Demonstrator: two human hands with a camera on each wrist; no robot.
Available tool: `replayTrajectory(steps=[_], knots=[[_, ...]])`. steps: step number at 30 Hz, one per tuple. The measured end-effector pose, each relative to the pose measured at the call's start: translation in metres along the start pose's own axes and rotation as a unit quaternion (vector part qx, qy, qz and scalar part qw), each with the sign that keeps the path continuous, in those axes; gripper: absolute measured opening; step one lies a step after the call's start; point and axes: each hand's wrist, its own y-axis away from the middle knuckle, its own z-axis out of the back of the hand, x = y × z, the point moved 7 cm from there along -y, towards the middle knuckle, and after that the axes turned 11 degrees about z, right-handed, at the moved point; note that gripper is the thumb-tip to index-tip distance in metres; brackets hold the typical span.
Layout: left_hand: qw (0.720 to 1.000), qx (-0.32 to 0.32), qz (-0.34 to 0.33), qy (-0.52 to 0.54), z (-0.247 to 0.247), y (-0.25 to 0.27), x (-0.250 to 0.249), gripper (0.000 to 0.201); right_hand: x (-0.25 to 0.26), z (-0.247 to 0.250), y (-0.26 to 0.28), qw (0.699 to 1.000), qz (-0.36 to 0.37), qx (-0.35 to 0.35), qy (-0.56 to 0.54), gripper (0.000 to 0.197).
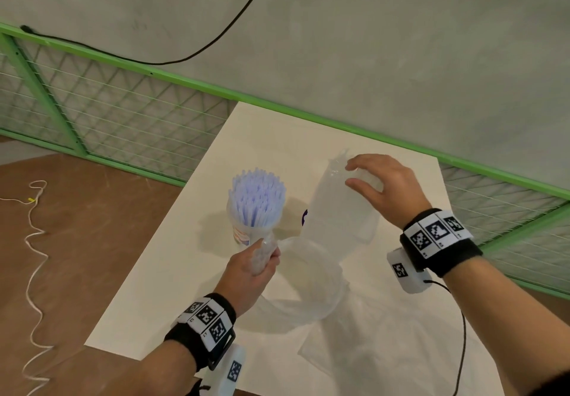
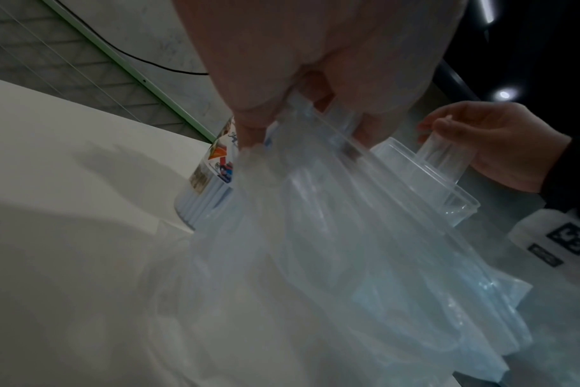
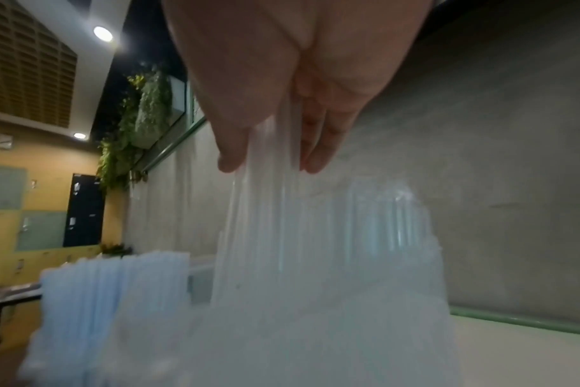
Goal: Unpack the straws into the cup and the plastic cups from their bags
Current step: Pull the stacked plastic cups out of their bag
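A cup [image 1: 246, 235] packed with pale purple straws [image 1: 256, 198] stands upright at the table's middle. My left hand [image 1: 267, 257] grips the bunched end of a clear plastic bag [image 1: 311, 287], lifted off the table just right of that cup. The bag's open mouth hangs below the hand in the left wrist view, clear bag [image 2: 348, 261]. My right hand [image 1: 350, 174] holds the top of an upside-down stack of clear plastic cups [image 1: 342, 210], thumb and fingers curled round it. The right wrist view shows my fingers [image 3: 318, 157] round the cups [image 3: 282, 222].
A second, flat clear bag [image 1: 379, 343] lies on the white table [image 1: 172, 278] near its front right. A green mesh fence [image 1: 123, 118] runs behind the table. Brown floor with a white cord [image 1: 34, 241] lies to the left. A black cable [image 1: 461, 349] trails from my right wrist.
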Motion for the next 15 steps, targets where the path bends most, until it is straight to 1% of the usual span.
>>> replayTrajectory(steps=[3, 5, 7, 8, 12, 15], knots=[[1.000, 0.003, -0.003, 0.002, -0.001, 0.000, 0.000, 0.010, 0.002, -0.017, 0.007, 0.999, 0.025, 0.035, 0.022, 0.031], [1.000, 0.005, -0.002, 0.007, -0.001, 0.000, 0.001, 0.010, 0.006, -0.031, 0.012, 0.994, 0.044, 0.095, 0.043, 0.041], [1.000, 0.003, 0.003, 0.018, -0.001, 0.000, 0.001, 0.010, 0.008, -0.045, 0.022, 0.982, 0.041, 0.170, 0.065, 0.050], [1.000, 0.003, 0.003, 0.022, -0.001, 0.000, 0.001, 0.010, 0.008, -0.050, 0.029, 0.977, 0.035, 0.197, 0.074, 0.052], [1.000, 0.007, 0.002, 0.008, -0.002, 0.001, 0.001, 0.010, 0.013, -0.059, 0.048, 0.963, 0.030, 0.245, 0.111, 0.061], [1.000, -0.003, 0.010, 0.016, -0.002, 0.000, 0.002, 0.010, 0.014, -0.056, 0.045, 0.959, 0.024, 0.259, 0.115, 0.065]])
